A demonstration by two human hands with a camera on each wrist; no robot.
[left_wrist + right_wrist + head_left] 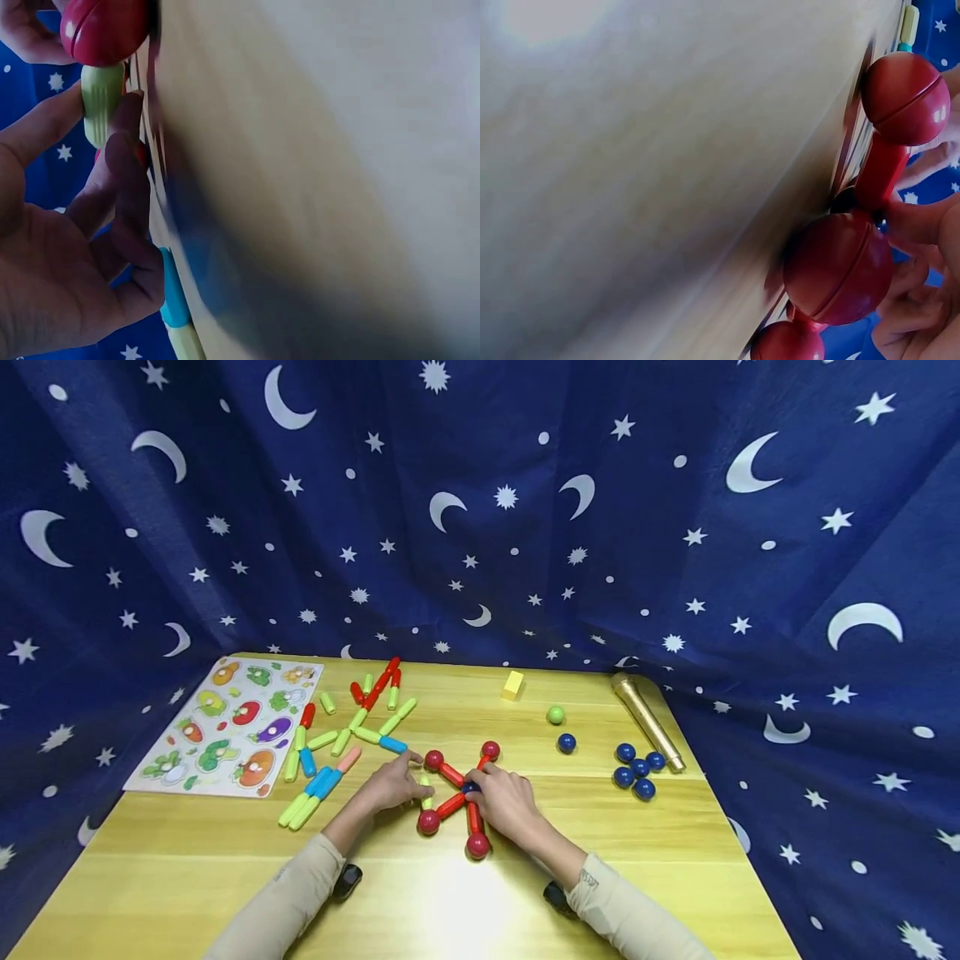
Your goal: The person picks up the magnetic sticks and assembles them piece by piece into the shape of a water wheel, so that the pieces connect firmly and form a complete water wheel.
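Observation:
A star-like shape of magnetic rods and balls lies on the table, its red rods [452,806] running out from a blue ball [470,787] to red balls [477,845]. My left hand [392,783] pinches a light green rod [102,105] between thumb and fingers. One end of that rod meets a red ball [105,30]; its other end points toward the upper left red ball [434,760]. Over the centre, my right hand [507,799] grips the shape at the blue ball, partly hiding it and the rods on that side.
Several loose green, red and blue rods [321,783] lie to the left, beside a vegetable puzzle board [187,693]. Rightward are blue balls [640,767], a green ball [555,715] and a gold microphone [648,722]. A yellow block [512,685] stands at the back.

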